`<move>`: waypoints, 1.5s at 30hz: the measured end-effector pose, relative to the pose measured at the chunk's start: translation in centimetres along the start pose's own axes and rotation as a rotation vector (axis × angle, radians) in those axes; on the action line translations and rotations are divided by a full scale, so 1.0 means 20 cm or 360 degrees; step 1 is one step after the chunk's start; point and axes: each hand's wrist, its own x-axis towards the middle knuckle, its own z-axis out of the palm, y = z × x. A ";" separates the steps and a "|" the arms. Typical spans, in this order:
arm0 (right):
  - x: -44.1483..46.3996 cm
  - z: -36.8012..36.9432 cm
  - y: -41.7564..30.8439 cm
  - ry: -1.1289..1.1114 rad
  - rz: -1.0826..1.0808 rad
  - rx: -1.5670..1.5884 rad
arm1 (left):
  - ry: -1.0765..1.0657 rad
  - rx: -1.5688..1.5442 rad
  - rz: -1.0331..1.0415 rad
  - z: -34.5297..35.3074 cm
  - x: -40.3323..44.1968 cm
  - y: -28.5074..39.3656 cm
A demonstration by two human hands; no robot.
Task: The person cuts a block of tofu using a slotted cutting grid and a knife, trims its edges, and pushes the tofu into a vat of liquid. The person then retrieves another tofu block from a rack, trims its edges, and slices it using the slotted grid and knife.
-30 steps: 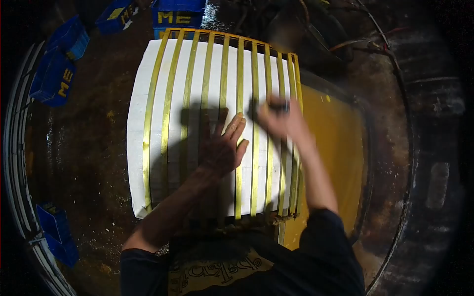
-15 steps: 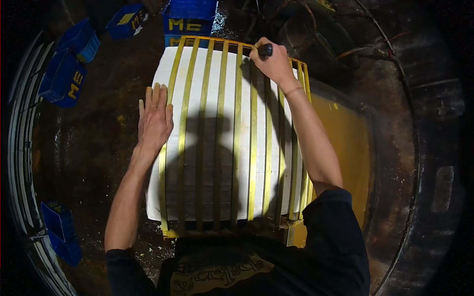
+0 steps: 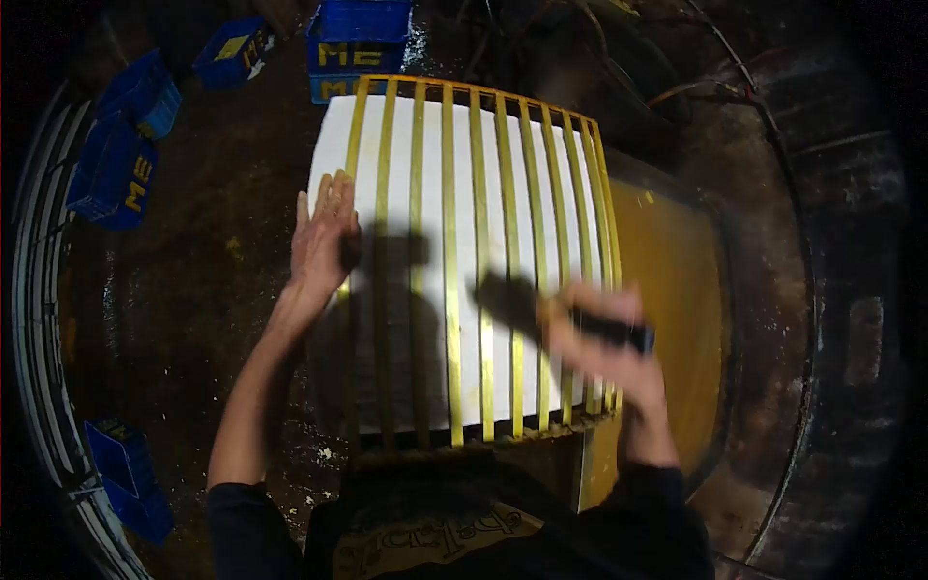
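Note:
A large white slab [image 3: 435, 208] lies beneath a frame of yellow slats [image 3: 450, 290] that run lengthwise over it. My left hand [image 3: 324, 240] rests flat on the slab's left side, fingers stretched out and touching the outer slat. My right hand [image 3: 604, 333] is closed around a black-handled knife [image 3: 512, 304] above the right part of the slats. Motion smears this hand and the knife, so the blade's exact shape and whether it touches anything cannot be told. Shadows of my head and body fall across the slab.
Blue crates [image 3: 360, 29] with yellow letters stand beyond the frame, and more blue crates [image 3: 111, 169] are at the left. A vat of yellowish liquid [image 3: 667, 290] lies right of the slab. Hoses [image 3: 720, 39] run at the far right. White bits dot the wet floor [image 3: 193, 290].
My right hand has come from the frame's far edge toward me with the knife, which has swung to point left. My left hand stays flat on the slab's left side.

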 end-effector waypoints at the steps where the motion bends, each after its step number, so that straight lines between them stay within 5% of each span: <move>1: 0.25 0.01 0.13 0.0222 -0.0062 0.0470 | -0.0005 -0.0017 0.0020 0.02 -0.01 -0.02; 2: 0.54 0.01 0.16 0.0462 -0.0576 -0.0147 | -0.0048 -0.0030 -0.0011 0.01 0.00 -0.02; 6: 1.36 -0.01 0.54 0.0633 -0.0567 -0.0901 | -0.0169 0.0034 -0.0081 0.01 0.01 0.00; 9: 1.22 0.01 0.57 0.0540 -0.0479 -0.1060 | -0.0153 0.0136 -0.0056 0.05 0.00 -0.01; 12: 0.44 0.19 0.36 0.0152 0.0241 -0.0416 | -0.0095 0.0224 -0.0002 0.07 0.00 -0.01; 13: 0.14 0.26 0.34 0.0094 0.0414 0.0194 | -0.0049 0.0227 -0.0012 0.06 0.00 0.00; 14: -0.09 0.31 0.27 0.0083 0.0139 -0.0028 | -0.0016 0.0255 0.0015 0.05 0.00 0.00; 15: -0.24 0.33 0.22 -0.0307 0.0948 0.0403 | -0.0011 0.0254 0.0023 0.07 -0.01 -0.01; 17: -0.33 0.33 0.09 -0.0613 0.0585 -0.0290 | 0.0219 0.0246 0.0111 0.13 -0.01 -0.04; 19: -0.24 0.25 0.10 -0.0498 0.0345 0.0153 | 0.0191 0.0210 0.0107 0.14 -0.01 -0.03; 20: -0.05 0.26 0.05 -0.0102 -0.0270 0.0204 | 0.0171 0.0187 0.0073 0.12 -0.01 -0.03; 21: 0.16 0.17 -0.13 -0.0113 0.0092 0.0178 | 0.0180 0.0205 0.0060 0.11 -0.01 -0.03; 24: 0.94 0.16 0.11 0.0467 -0.0642 -0.0416 | 0.0249 0.0068 0.0040 0.11 -0.01 -0.02; 28: 1.53 0.16 0.45 0.0601 -0.0583 -0.0873 | 0.0209 0.0088 0.0016 0.09 -0.01 -0.01; 31: 1.27 0.19 0.47 0.0539 -0.0559 -0.1062 | 0.0278 0.0037 0.0070 0.10 -0.02 -0.02; 32: 0.99 0.23 0.33 0.0189 -0.0031 -0.0646 | 0.0267 0.0015 0.0088 0.10 -0.03 -0.01; 37: -0.28 0.53 0.21 -0.0286 0.0816 0.0388 | 0.0100 0.0048 -0.0002 0.05 0.00 0.00; 39: -0.26 0.49 0.00 -0.0717 0.0675 0.0026 | 0.0114 0.0052 -0.0009 0.04 0.00 0.01; 41: -0.08 0.38 -0.03 -0.0488 0.0490 0.0306 | 0.0124 0.0069 -0.0012 0.05 0.00 0.00; 42: 0.09 0.45 0.03 -0.0012 0.0215 0.0937 | 0.0225 0.0016 0.0041 0.07 -0.01 -0.01; 43: 0.34 0.35 -0.13 0.0054 -0.0211 -0.0109 | 0.0324 -0.0035 0.0093 0.09 -0.02 -0.02; 44: 0.60 0.32 -0.07 0.0117 -0.0018 0.0117 | 0.0440 0.0000 0.0130 0.11 -0.02 -0.02; 45: 0.87 0.32 0.01 0.0319 -0.0400 -0.0237 | 0.0443 0.0012 0.0122 0.10 -0.02 -0.01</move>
